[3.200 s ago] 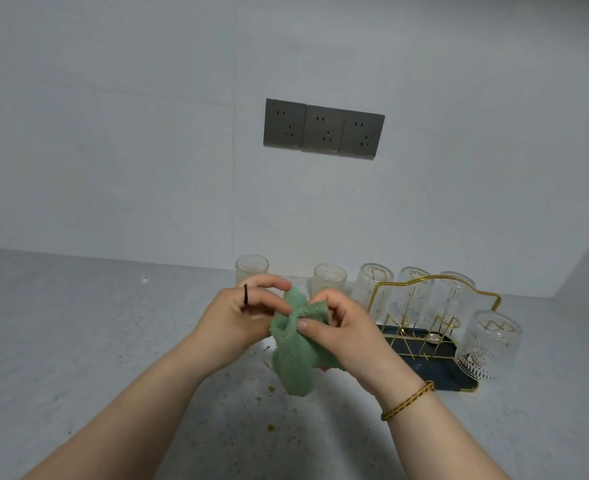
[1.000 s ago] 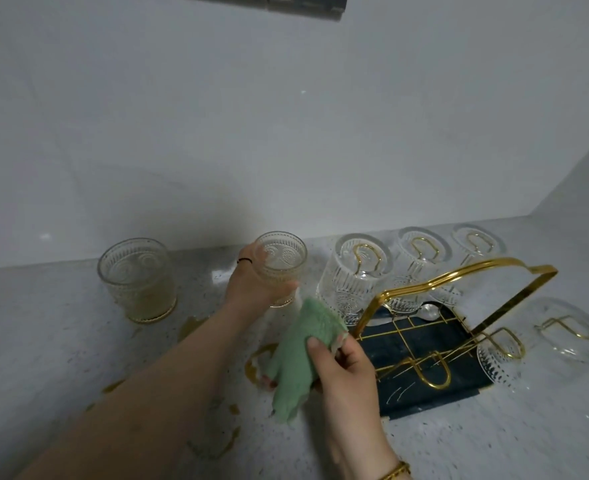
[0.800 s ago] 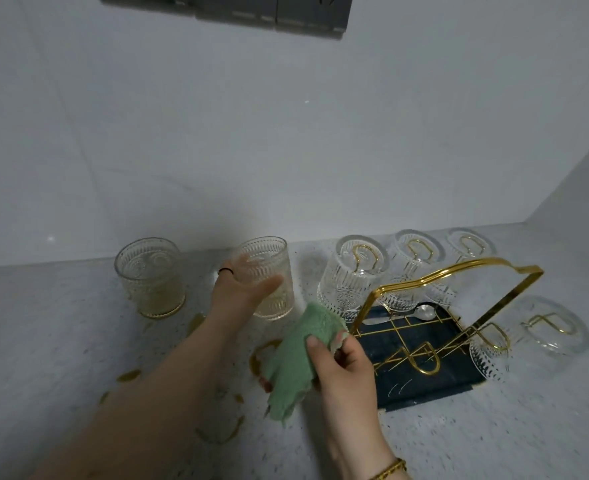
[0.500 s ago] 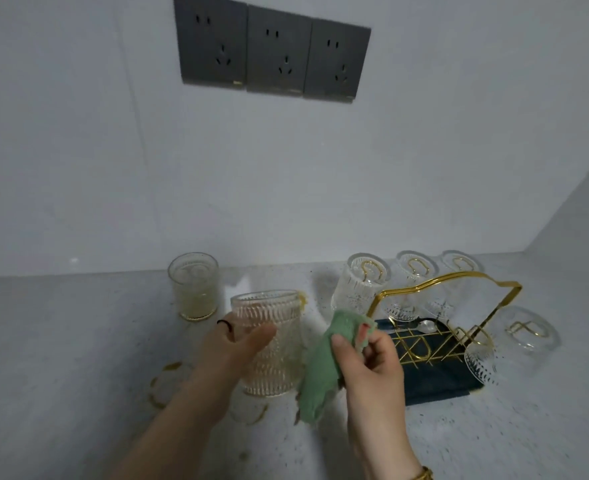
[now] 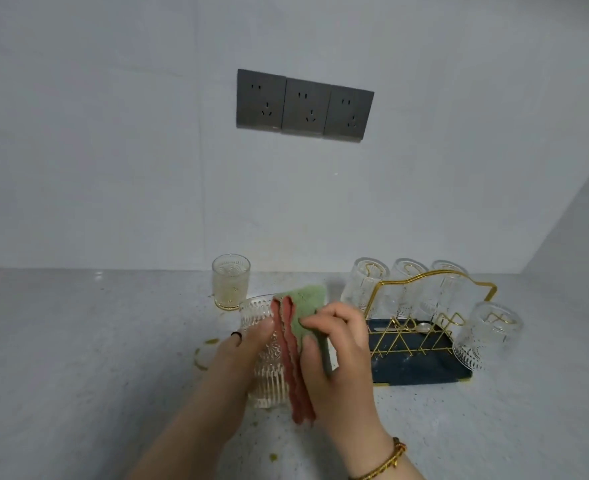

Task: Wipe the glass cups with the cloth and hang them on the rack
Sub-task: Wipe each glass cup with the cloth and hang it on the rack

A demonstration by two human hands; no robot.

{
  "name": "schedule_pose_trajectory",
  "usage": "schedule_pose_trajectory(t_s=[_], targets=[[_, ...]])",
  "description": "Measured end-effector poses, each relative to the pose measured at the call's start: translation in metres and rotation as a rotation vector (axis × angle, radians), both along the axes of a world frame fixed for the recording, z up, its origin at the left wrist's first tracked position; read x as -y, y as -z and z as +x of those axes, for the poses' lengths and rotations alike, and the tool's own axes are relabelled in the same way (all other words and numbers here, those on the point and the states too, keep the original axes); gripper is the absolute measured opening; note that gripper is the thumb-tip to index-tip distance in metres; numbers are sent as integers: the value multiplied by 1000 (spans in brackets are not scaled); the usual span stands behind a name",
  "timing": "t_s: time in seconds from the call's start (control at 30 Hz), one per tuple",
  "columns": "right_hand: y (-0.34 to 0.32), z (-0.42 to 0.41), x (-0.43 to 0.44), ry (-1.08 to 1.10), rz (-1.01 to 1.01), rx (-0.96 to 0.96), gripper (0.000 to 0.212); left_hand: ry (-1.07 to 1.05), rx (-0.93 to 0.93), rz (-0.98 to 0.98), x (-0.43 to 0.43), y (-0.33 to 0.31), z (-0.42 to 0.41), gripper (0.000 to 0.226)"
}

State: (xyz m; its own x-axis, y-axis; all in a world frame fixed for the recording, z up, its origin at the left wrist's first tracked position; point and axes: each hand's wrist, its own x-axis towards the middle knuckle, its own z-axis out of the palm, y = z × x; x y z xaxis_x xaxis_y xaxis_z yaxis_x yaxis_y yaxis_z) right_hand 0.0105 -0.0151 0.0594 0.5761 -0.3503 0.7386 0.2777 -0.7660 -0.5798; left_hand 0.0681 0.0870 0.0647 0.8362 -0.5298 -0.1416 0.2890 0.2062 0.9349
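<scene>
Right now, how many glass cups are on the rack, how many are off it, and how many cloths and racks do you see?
Hung cups on the rack: 4
Held cup, in the left hand: 1
Standing cup on the counter: 1
Cloth, in the right hand: 1
Rack: 1
Total: 8 things, 6 of them cups

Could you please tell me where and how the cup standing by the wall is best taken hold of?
Probably round the side wall of the standing cup, with fingers and thumb wrapping its middle, coming from the left. It stands upright, mouth up, its wall is patterned, and its left side is free, whereas the left hand with the held cup crowds its front right.
</scene>
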Motion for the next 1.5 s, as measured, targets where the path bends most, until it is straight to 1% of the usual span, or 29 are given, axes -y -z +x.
schedule_pose_trajectory(t_s=[0.07,0.13,0.2,0.3,0.33,0.4,0.43,0.5,0.53,0.6,0.67,0.7,0.73,0.8,0.83,0.87,0.9,0.97,1.03,1.07,1.1,1.17,1.23,1.27,1.3,1.37,1.43,1.47,1.5], targets=[[1,-6,-8,-34,-30,-5,20,34,46,-2,-4,-3,-6,72],[1,-12,-19,-106,-68,-69,36,20,74,11,-9,-4,-9,68],[6,-14,-26,-137,-108,-104,45,3,100,41,-12,-7,-14,75],[10,-21,-36,-163,-65,-100,48,-22,139,76,-18,-10,-22,87],[7,-24,-38,-187,7,-114,50,-34,154,81,-20,-11,-24,90],[-6,-34,-37,-309,302,-200,49,-64,177,102,-21,-15,-30,99],[-10,-38,-33,-348,420,-264,41,-86,181,111,-20,-18,-33,101],[-13,-47,-24,-420,543,-304,29,-131,186,99,-17,-24,-42,90],[-13,-51,-21,-424,539,-317,30,-138,181,88,-14,-26,-45,87],[-12,-57,-22,-371,416,-307,34,-131,161,82,-9,-29,-49,92],[-6,-58,-24,-316,313,-213,35,-133,129,85,-2,-30,-54,89],[-3,-57,-26,-278,257,-177,43,-134,117,87,-1,-31,-56,85],[-2,-58,-25,-225,188,-159,50,-137,110,86,2,-32,-59,88],[-1,-59,-18,-187,130,-137,53,-138,117,107,7,-34,-64,108],[-5,-60,-14,-221,166,-126,52,-133,120,112,9,-33,-64,120],[-10,-63,-8,-317,288,-124,51,-128,124,107,12,-34,-64,124],[-17,-65,-3,-445,487,-132,48,-132,132,94,14,-37,-66,121],[-27,-67,10,-616,802,-282,38,-148,169,84,19,-45,-73,109],[-24,-71,19,-631,864,-383,43,-153,195,77,21,-49,-79,95],[-23,-71,19,-607,860,-383,39,-160,195,69,22,-48,-79,94],[-24,-73,14,-568,801,-340,33,-164,183,66,23,-49,-79,100],[-18,-75,3,-461,566,-228,39,-168,179,72,23,-44,-74,116],[-16,-74,-2,-408,355,-169,46,-164,192,86,23,-41,-72,113],[-15,-72,2,-425,327,-153,47,-161,199,74,23,-42,-71,109],[-18,-70,7,-473,375,-152,47,-171,202,67,23,-44,-71,110],[-26,-67,16,-609,669,-251,42,-169,200,56,24,-49,-75,121],[-28,-64,26,-693,895,-322,51,-164,212,42,27,-55,-79,117],[-29,-64,27,-708,915,-341,53,-169,215,30,28,-54,-77,112],[-28,-63,27,-680,886,-354,48,-176,201,34,29,-55,-76,114]])
